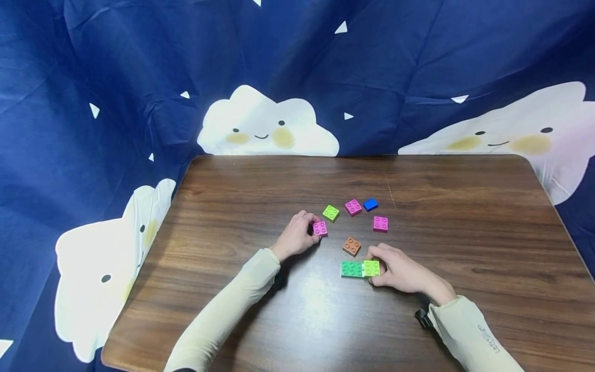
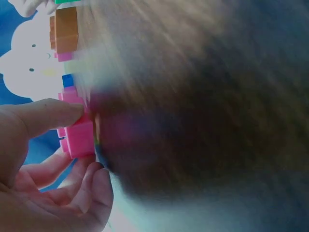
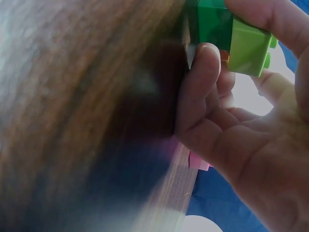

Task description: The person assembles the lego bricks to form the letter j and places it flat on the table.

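My left hand [image 1: 296, 237] pinches a pink toy brick [image 1: 320, 229] between thumb and fingers, low over the table. In the left wrist view the thumb presses one side of that pink brick [image 2: 80, 137]. My right hand [image 1: 403, 269] grips a lime green brick [image 1: 371, 268] at the right end of a longer green brick [image 1: 351, 269]. Seen from the right wrist, the lime brick [image 3: 248, 48] sits on the green one [image 3: 214, 24], offset along it. An orange-brown brick [image 1: 351, 246] lies between the two hands, just behind the green brick.
Farther back on the brown wooden table [image 1: 241, 186] lie another lime brick [image 1: 331, 213], a pink brick [image 1: 353, 207], a blue brick [image 1: 370, 204] and one more pink brick [image 1: 380, 223]. A dark blue curtain [image 1: 372, 62] with white clouds hangs behind the table's far edge.
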Motion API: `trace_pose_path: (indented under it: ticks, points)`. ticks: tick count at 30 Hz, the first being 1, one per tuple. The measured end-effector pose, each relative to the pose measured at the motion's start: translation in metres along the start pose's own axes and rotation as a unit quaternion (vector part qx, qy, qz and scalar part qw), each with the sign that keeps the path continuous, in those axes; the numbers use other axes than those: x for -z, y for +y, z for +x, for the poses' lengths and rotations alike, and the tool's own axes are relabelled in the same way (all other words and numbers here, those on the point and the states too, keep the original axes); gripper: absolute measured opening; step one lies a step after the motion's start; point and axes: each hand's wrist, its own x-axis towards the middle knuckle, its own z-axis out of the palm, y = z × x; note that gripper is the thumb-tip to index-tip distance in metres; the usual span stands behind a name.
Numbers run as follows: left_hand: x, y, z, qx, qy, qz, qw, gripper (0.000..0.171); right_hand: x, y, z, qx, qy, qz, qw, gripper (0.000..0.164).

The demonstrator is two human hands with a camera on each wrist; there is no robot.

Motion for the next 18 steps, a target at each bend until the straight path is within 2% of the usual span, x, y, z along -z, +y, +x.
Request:
trace_pose_path:
  ticks: [10, 18]
  points:
    - [0.006, 0.012, -0.003, 0.004, -0.038, -0.038, 0.9985, 0.038, 0.0, 0.001, 0.0, -0.003, -0.003, -0.001, 1.0, 0.029]
    - [0.008, 0.025, -0.011, -0.012, -0.06, -0.053, 0.9967, 0.038, 0.0, 0.001, 0.0, -0.005, -0.004, 0.002, 1.0, 0.029]
